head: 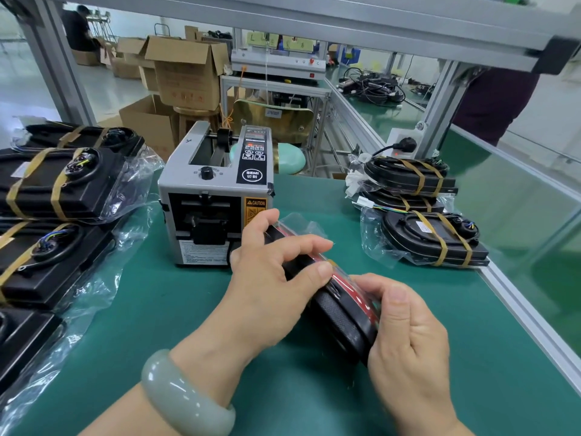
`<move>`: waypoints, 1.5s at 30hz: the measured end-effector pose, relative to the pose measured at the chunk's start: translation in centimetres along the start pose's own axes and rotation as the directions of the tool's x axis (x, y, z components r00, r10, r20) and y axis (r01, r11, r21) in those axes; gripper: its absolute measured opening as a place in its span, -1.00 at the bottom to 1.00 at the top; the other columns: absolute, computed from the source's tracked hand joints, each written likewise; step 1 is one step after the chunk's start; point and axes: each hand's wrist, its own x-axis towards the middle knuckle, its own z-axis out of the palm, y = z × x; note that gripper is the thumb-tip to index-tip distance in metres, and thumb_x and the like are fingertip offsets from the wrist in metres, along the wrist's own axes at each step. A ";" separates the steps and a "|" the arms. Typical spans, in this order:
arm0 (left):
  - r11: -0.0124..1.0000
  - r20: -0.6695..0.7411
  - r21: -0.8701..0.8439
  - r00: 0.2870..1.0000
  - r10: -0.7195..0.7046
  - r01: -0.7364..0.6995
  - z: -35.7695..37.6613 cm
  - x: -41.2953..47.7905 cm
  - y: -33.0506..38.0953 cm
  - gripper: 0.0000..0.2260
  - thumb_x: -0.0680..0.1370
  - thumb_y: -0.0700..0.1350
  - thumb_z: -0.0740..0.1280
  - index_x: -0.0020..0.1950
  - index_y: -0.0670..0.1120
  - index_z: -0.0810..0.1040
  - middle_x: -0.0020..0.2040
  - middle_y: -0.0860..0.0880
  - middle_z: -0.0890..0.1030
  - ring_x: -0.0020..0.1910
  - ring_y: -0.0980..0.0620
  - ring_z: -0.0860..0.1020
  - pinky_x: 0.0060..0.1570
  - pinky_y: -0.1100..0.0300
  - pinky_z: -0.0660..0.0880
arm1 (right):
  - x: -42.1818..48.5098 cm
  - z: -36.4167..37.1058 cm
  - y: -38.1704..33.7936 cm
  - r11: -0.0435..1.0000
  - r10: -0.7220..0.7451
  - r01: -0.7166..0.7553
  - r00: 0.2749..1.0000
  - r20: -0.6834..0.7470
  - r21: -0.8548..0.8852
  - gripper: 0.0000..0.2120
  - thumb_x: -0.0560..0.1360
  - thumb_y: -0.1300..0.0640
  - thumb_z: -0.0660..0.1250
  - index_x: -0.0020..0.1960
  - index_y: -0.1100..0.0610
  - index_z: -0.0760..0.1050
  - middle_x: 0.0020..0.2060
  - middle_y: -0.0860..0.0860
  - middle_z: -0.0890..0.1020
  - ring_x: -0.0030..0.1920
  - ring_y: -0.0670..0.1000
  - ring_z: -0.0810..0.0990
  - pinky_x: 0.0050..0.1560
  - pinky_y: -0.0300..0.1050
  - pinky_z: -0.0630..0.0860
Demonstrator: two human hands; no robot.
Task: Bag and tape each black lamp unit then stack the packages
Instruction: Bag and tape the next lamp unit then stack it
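Lamp unit (341, 313), in its bag (301, 225), is held on edge over the surface (188, 309), near the dispenser (217, 196). Left grip (270, 278) clasps its far half; right grip (405, 335) clamps its near end. Risk: slick film slips, and the loose bag end unfolds before taping.

The dispenser (213, 196) is grey matt metal. Just before it, the lamp (341, 316) looks like black, finely textured plastic in a glossy clear bag (301, 223). Under it lies a matt green mat (176, 297); behind stand plain cardboard boxes (185, 70).
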 end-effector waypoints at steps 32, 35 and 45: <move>0.945 0.136 0.169 0.956 0.260 -0.281 -2.8 -0.6 0.1 -0.50 0.20 0.06 0.51 0.09 0.27 0.45 0.00 0.27 0.57 -0.03 0.25 0.53 -0.04 0.42 0.42 | 4.5 -3.1 -7.8 0.650 -0.629 0.707 0.707 0.324 -0.281 -0.73 0.54 -0.06 0.23 0.06 0.12 0.51 0.03 0.04 0.60 0.13 0.03 0.55 0.22 0.01 0.38; 0.981 0.223 0.000 0.956 0.191 -0.196 -3.6 -0.3 -0.9 -0.51 0.21 -0.07 0.58 0.07 0.23 0.55 -0.02 0.19 0.65 -0.01 0.22 0.59 0.05 0.34 0.48 | 6.0 -1.8 -7.1 0.822 -0.079 0.395 0.793 0.604 -0.410 -0.91 0.44 -0.01 0.36 -0.16 -0.20 0.61 -0.25 -0.32 0.62 -0.10 -0.37 0.56 0.28 -0.19 0.37; 0.921 0.378 -0.388 0.914 0.150 0.009 -4.2 -0.1 -3.9 -0.38 0.31 -0.17 0.52 0.31 0.18 0.47 0.29 0.11 0.56 0.32 0.14 0.47 0.25 0.29 0.41 | 4.8 -2.5 -4.4 0.939 -0.057 0.265 0.750 0.659 -0.220 -0.43 0.13 -0.07 0.52 0.12 -0.28 0.48 0.00 -0.24 0.62 -0.02 -0.17 0.61 -0.05 -0.46 0.43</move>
